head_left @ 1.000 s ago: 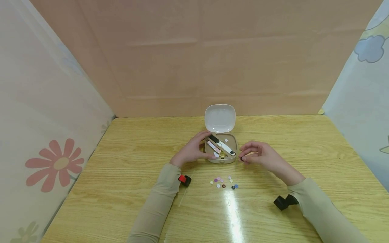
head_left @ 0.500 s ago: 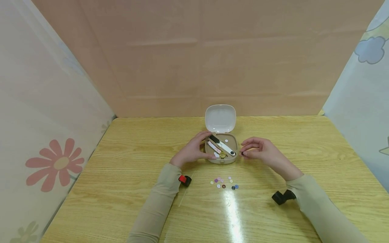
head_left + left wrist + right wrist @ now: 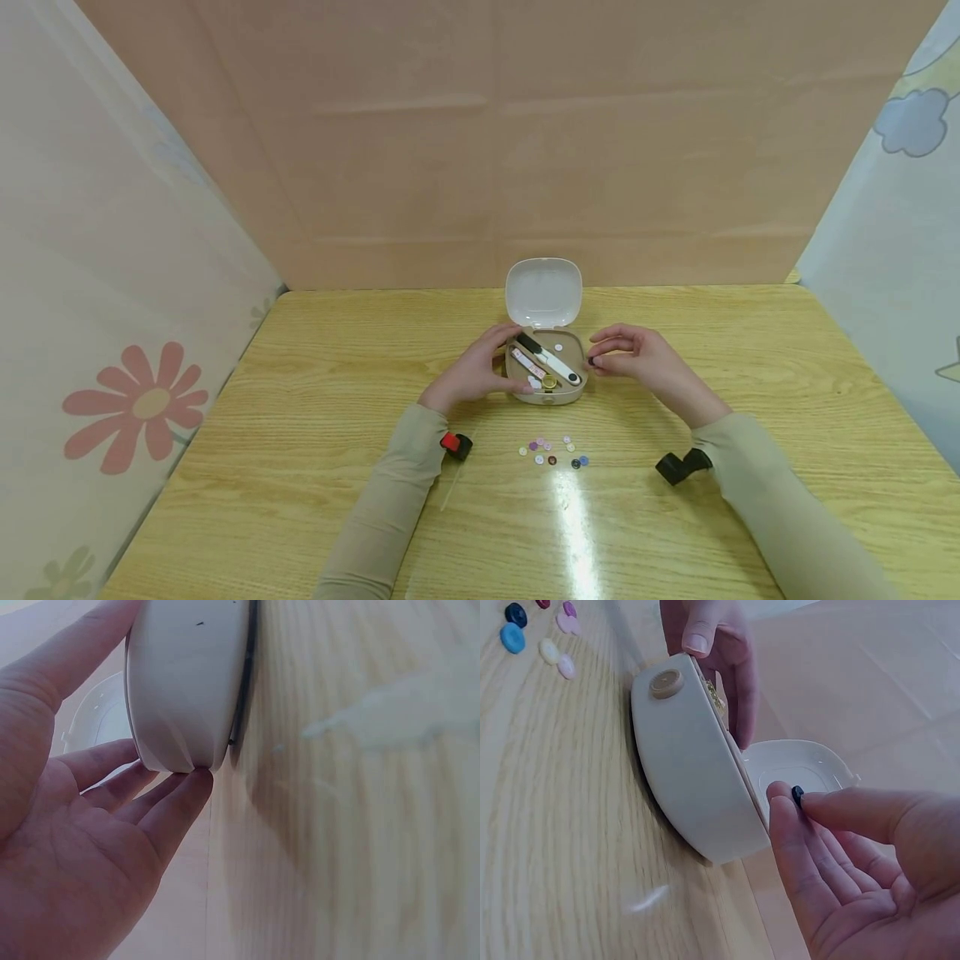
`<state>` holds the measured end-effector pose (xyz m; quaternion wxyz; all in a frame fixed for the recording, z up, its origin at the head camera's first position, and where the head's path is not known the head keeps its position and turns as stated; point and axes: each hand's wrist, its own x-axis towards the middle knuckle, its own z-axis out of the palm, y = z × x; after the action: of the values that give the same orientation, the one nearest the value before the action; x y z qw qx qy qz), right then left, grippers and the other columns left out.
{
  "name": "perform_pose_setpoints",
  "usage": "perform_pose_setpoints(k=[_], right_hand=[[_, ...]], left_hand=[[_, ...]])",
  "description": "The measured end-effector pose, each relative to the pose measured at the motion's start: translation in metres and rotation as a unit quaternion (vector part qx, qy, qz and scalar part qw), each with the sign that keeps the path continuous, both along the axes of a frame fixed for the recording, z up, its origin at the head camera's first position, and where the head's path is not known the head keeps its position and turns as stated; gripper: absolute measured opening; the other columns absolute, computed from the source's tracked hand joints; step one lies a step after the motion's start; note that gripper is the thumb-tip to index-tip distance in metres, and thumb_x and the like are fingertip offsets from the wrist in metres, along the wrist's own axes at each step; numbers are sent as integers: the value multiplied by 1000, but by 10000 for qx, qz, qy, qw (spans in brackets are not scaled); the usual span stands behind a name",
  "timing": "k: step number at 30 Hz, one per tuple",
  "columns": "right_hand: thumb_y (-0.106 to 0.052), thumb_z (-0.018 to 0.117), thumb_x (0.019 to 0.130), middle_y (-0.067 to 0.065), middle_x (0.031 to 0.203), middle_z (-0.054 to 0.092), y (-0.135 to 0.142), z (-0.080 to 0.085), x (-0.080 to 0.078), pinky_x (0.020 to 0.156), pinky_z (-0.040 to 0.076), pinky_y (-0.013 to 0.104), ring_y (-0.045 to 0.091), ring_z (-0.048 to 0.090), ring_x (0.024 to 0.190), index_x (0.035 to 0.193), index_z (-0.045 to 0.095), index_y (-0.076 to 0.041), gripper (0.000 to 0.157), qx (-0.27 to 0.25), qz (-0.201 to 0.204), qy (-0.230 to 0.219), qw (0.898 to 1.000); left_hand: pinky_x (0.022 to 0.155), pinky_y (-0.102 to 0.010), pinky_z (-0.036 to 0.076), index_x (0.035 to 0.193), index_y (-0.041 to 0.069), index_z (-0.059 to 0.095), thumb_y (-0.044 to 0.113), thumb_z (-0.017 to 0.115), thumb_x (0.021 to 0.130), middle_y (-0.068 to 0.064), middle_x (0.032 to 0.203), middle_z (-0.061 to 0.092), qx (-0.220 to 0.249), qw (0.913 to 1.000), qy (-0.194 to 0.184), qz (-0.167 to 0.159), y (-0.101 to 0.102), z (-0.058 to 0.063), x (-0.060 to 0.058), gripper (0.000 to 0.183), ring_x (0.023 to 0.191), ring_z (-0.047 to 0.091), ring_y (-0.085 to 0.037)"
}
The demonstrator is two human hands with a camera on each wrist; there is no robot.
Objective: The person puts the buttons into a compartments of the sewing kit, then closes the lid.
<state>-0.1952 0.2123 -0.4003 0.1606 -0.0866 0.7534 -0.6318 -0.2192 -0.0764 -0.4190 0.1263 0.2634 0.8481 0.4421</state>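
A small cream sewing box stands on the table with its white lid raised at the back. My left hand grips its left side, thumb at the front and fingers round the back corner; the left wrist view shows fingertips against its wall. Between thumb and fingertips my right hand pinches a dark button, just off the box's right rim. Inside the box lie a white-and-black tool, a rolled or folded printed strip, a gold round piece and a white button.
Several loose buttons lie on the wooden table in front of the box, among them a blue button, a dark red button and a purple button. A peach curtain hangs behind the table.
My right hand has moved away from me along the box's right side, with the dark button still pinched, and now sits closer to the rim. The left hand and box have stayed put.
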Motion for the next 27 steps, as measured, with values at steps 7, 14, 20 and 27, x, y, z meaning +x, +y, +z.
perform_pose_setpoints(k=[7,14,20,27], right_hand=[[1,63,91,26,115,59,-3,0,-8,92,49,47,21,66,94,130,42,12,46,-160,-102,-106,9998],[0,62,91,27,115,58,-7,1,-13,88,52,41,21,67,93,130,42,12,46,-72,-188,-68,9998],[-6,65,91,22,111,62,-11,-1,-20,87,54,38,18,66,93,127,47,10,43,169,-306,124,9993],[-5,66,90,16,106,67,-16,-3,-24,83,55,32,16,66,92,126,49,10,42,74,-477,99,9988]], left_hand=[[105,-31,38,148,8,33,22,86,72,-2,149,31,230,9996,-125,-45,0,0,0,94,134,33,-20],[103,-29,40,148,6,31,20,86,71,-4,147,31,388,9990,-236,-45,1,-1,-1,96,134,33,-20],[105,-32,39,148,7,31,18,86,71,-4,148,30,530,9981,-316,-30,0,-3,-2,96,135,32,-21],[108,-46,34,147,-4,27,6,83,73,-18,150,27,796,9954,-514,-172,2,16,9,93,137,28,-34]])
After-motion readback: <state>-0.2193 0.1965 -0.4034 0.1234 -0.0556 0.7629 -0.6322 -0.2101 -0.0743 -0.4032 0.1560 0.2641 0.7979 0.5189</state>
